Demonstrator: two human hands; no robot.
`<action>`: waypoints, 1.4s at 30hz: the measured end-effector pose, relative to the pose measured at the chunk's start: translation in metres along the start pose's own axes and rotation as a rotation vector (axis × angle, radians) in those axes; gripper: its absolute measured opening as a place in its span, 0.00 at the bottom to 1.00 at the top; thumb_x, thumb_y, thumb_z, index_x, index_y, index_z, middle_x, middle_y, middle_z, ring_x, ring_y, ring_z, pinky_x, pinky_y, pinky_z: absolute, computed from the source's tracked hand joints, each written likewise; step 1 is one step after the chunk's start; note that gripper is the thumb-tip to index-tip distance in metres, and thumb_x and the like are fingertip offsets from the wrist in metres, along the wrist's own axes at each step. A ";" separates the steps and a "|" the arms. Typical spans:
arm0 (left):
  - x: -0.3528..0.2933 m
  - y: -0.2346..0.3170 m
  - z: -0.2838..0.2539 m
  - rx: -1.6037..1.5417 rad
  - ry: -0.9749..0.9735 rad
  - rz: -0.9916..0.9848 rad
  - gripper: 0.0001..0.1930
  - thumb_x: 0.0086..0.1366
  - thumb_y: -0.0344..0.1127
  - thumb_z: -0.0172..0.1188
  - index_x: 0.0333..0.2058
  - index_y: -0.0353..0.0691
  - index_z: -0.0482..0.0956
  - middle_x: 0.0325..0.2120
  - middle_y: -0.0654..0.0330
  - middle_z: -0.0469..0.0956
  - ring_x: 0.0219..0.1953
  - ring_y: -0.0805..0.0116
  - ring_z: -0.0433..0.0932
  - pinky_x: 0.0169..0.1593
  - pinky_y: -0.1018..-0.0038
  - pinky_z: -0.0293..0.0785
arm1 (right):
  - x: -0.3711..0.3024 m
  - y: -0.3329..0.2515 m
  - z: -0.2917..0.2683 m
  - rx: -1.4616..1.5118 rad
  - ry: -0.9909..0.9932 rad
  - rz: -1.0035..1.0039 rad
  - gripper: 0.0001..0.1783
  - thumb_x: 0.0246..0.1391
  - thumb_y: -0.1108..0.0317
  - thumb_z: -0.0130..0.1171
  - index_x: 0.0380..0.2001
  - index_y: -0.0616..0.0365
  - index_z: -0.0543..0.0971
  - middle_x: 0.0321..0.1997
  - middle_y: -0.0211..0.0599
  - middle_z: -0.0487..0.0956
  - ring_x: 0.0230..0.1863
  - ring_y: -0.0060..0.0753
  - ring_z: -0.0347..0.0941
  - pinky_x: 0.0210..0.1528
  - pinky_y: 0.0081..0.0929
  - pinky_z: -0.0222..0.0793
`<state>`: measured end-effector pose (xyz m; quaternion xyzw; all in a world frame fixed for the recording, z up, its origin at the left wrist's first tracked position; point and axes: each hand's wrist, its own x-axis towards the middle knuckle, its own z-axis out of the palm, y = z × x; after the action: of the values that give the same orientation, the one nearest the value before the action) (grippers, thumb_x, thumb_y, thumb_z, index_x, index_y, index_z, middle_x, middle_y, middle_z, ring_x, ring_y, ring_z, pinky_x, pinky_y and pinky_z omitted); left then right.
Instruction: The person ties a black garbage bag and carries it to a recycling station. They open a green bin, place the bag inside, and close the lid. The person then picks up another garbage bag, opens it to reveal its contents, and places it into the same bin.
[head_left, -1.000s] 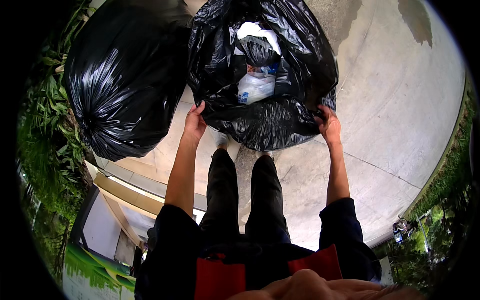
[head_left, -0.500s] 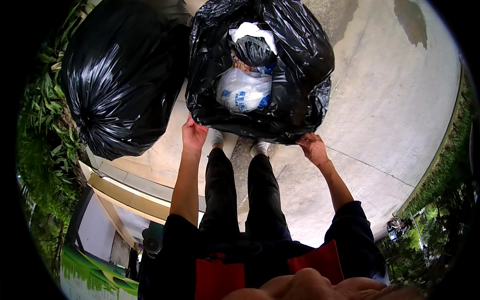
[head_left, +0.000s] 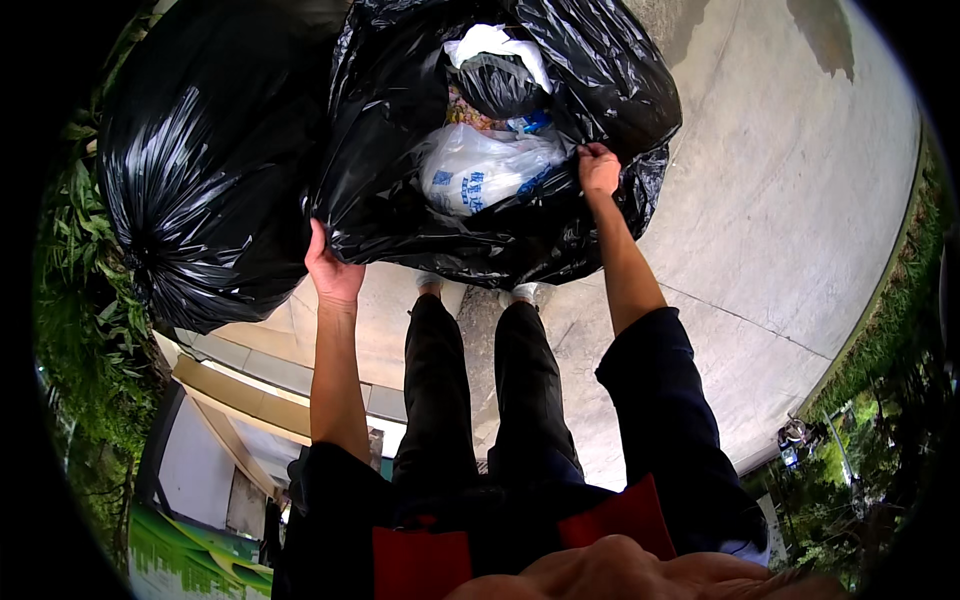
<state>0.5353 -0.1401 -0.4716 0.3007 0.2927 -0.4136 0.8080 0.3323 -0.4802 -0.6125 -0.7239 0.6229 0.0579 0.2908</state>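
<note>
Under everything lies pale grey concrete paving [head_left: 780, 200], and at its far middle, just in front of you, is the wide-mouthed black plastic rubbish bag [head_left: 620, 85], its mouth spread open. Against its left side rests a bulging black plastic sack [head_left: 210, 180], its creases drawn together at the near end. Inside the open bag you have a rounded white plastic bag with blue print [head_left: 490, 160], a small black plastic bundle [head_left: 503, 85] beyond it, and a crumpled white sheet [head_left: 490, 40] farthest off. Your left hand [head_left: 333, 270] pinches the near left rim; your right hand [head_left: 598, 168] has curled fingers beside the white bag's right edge, though I cannot tell which plastic they grip, if any. You seem to be arranging the open bag's rim; the next move likely calls for a firm hold on both sides.
</note>
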 end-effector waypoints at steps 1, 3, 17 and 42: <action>-0.003 0.006 -0.010 -0.016 0.034 0.012 0.24 0.63 0.49 0.46 0.50 0.38 0.68 0.49 0.56 0.70 0.52 0.58 0.67 0.57 0.59 0.58 | 0.017 0.015 -0.005 0.676 -0.200 0.107 0.06 0.47 0.66 0.59 0.26 0.56 0.77 0.23 0.24 0.76 0.26 0.23 0.70 0.28 0.21 0.63; -0.019 0.012 -0.039 -0.053 0.130 0.048 0.25 0.63 0.50 0.45 0.51 0.37 0.67 0.50 0.55 0.69 0.53 0.57 0.66 0.58 0.58 0.57 | 0.017 -0.014 -0.069 1.035 -0.430 0.283 0.04 0.48 0.70 0.59 0.25 0.48 0.74 0.21 0.16 0.70 0.22 0.14 0.61 0.26 0.15 0.55; -0.012 0.000 -0.034 0.030 0.237 -0.013 0.28 0.60 0.55 0.47 0.49 0.39 0.69 0.47 0.56 0.72 0.49 0.58 0.70 0.55 0.62 0.63 | 0.001 -0.103 -0.103 -0.077 -0.197 -0.657 0.41 0.34 0.61 0.68 0.55 0.42 0.61 0.52 0.44 0.68 0.50 0.44 0.67 0.49 0.34 0.65; -0.006 0.001 -0.140 0.294 0.699 0.133 0.18 0.57 0.38 0.57 0.47 0.40 0.71 0.46 0.61 0.72 0.47 0.69 0.69 0.53 0.70 0.63 | 0.054 -0.300 -0.058 0.165 0.309 -1.106 0.09 0.42 0.70 0.57 0.31 0.56 0.75 0.31 0.42 0.75 0.34 0.45 0.72 0.38 0.34 0.67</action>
<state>0.5023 -0.0345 -0.5579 0.5546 0.4681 -0.2705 0.6326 0.6081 -0.5390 -0.4840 -0.9168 0.1897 -0.2577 0.2390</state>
